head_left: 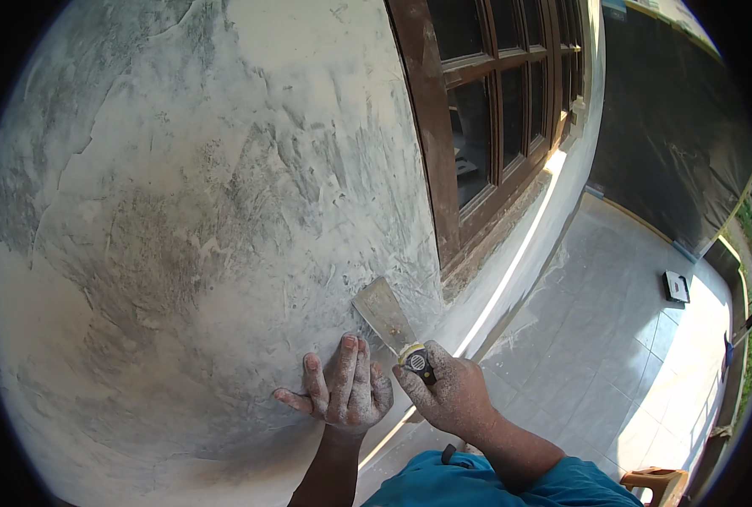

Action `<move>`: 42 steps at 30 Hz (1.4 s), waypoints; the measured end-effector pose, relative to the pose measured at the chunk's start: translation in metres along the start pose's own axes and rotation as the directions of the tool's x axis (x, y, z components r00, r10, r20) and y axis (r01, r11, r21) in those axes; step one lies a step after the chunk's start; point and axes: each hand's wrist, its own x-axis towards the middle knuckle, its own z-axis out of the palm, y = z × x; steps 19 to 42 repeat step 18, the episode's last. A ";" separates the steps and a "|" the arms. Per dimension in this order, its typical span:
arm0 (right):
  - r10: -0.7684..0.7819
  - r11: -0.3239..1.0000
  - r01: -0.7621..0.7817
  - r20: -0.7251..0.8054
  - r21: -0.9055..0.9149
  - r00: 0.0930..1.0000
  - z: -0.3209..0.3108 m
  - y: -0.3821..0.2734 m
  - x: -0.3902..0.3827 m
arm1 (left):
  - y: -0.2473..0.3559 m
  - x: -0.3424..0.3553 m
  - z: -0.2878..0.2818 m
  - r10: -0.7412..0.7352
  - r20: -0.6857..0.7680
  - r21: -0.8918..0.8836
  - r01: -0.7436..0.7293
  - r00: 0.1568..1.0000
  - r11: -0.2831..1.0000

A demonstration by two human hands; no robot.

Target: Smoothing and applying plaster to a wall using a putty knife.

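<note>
My right hand [452,393], coated in white dust, is closed round the yellow-and-black handle of a putty knife [382,309]. The knife's broad metal blade, smeared with pale filler, points up and left at the wall [181,237], just left of the window's lower corner. Whether its edge touches the surface, I cannot tell. Left of the knife, my left hand [350,393] has its dusty fingers stretched out and seems to rest against the wall. The wall shows patchy white and grey skim with rough streaks.
A brown wooden window frame [431,135] with small panes stands at upper right. Beyond are pale floor tiles [553,355], a dark hanging sheet [672,110], a black tray [676,287] on the floor and a brown stool [659,482] at lower right.
</note>
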 end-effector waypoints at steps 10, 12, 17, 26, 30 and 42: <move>-0.036 0.999 0.036 -0.016 0.007 0.999 0.002 0.002 0.005 | -0.004 -0.009 0.003 0.017 -0.033 -0.113 -0.021 0.999 0.993; -0.011 1.000 0.011 0.023 0.002 1.000 0.014 0.018 -0.005 | -0.003 -0.012 0.004 0.017 -0.044 -0.128 -0.022 0.999 0.992; -0.048 0.989 0.068 0.152 -0.130 0.987 0.000 0.023 0.002 | -0.007 -0.021 0.000 0.004 -0.034 -0.152 -0.009 0.999 0.988; -0.059 0.982 0.088 0.170 -0.168 0.984 -0.013 0.020 0.007 | -0.006 -0.016 0.004 0.002 -0.057 -0.161 -0.011 0.998 0.987; -0.059 0.982 0.088 0.170 -0.168 0.984 -0.013 0.020 0.007 | -0.006 -0.016 0.004 0.002 -0.057 -0.161 -0.011 0.998 0.987; -0.059 0.982 0.088 0.170 -0.168 0.984 -0.013 0.020 0.007 | -0.006 -0.016 0.004 0.002 -0.057 -0.161 -0.011 0.998 0.987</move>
